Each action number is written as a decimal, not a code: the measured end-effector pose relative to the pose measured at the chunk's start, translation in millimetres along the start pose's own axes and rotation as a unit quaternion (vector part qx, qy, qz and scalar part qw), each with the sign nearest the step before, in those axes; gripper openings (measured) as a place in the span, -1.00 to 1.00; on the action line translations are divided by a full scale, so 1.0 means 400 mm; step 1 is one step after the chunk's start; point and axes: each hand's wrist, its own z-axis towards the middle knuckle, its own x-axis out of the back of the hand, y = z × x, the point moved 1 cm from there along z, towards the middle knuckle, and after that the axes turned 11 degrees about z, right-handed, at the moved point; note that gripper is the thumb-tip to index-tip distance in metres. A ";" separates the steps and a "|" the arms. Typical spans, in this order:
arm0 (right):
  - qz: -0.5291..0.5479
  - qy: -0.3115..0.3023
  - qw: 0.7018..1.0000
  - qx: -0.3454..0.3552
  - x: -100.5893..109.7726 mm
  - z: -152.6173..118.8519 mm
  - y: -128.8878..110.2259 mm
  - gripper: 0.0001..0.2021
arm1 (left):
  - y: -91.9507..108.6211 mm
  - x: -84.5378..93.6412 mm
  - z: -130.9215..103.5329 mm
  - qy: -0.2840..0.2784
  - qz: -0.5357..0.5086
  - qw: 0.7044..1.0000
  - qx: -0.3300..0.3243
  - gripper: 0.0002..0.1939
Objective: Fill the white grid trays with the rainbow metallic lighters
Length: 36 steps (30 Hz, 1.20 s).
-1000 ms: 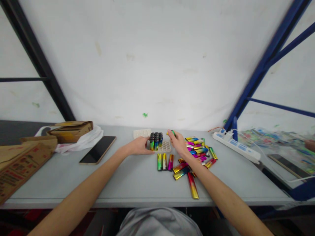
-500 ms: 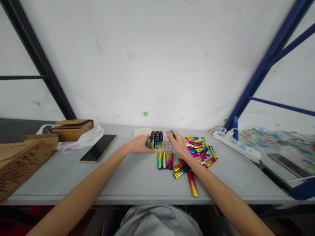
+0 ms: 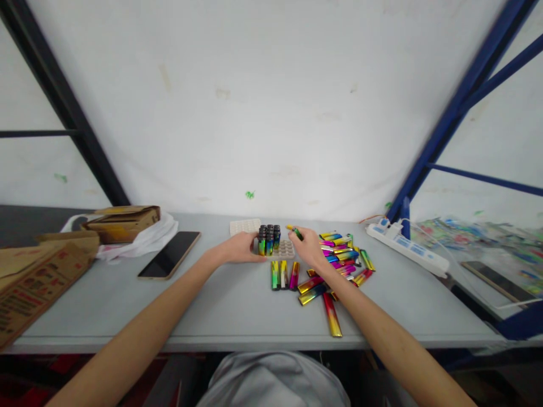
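Several shiny lighters (image 3: 268, 242) with dark tops stand upright, close together, in the left part of a pale holed tray (image 3: 287, 250). My left hand (image 3: 242, 247) is wrapped round the left side of this group, thumb along the front; its far fingertips are partly hidden. Just right of the group and above the tray, my right hand (image 3: 306, 244) pinches a green and yellow lighter (image 3: 296, 232), held tilted. In front of the tray, several lighters (image 3: 284, 275) lie side by side. Beside and partly under my right forearm spreads a loose pile of metallic-coloured lighters (image 3: 348, 255).
Behind the left hand lies a second pale tray (image 3: 245, 226). A phone (image 3: 169, 255), a cardboard box (image 3: 127, 224) on a white plastic bag (image 3: 146, 240), and a larger carton (image 3: 46, 282) are at left. A power strip (image 3: 407, 249) with cables lies at right.
The lighter in my right hand has turned from nearly hidden to tilted, its yellow end showing towards the left. My left hand keeps its place at the group.
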 end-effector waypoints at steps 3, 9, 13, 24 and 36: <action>-0.013 -0.023 1.000 0.014 0.000 0.000 0.000 -0.61 | 0.001 0.002 -0.001 -0.003 0.002 1.000 0.001 -0.42; -0.102 -0.105 0.982 0.117 0.010 0.000 0.001 -0.66 | 0.001 0.002 -0.002 -0.005 -0.002 1.000 0.004 -0.40; -0.137 -0.143 0.969 0.146 0.017 0.001 -0.001 -0.61 | 0.003 0.003 -0.002 -0.010 0.005 1.000 0.005 -0.39; -0.133 -0.198 0.965 0.112 0.008 0.006 0.030 -0.68 | 0.006 0.005 -0.002 -0.006 0.009 1.000 0.010 -0.39; -0.245 -0.227 0.933 0.137 -0.004 0.006 0.016 -0.69 | 0.004 0.003 -0.001 -0.002 0.015 1.000 0.004 -0.36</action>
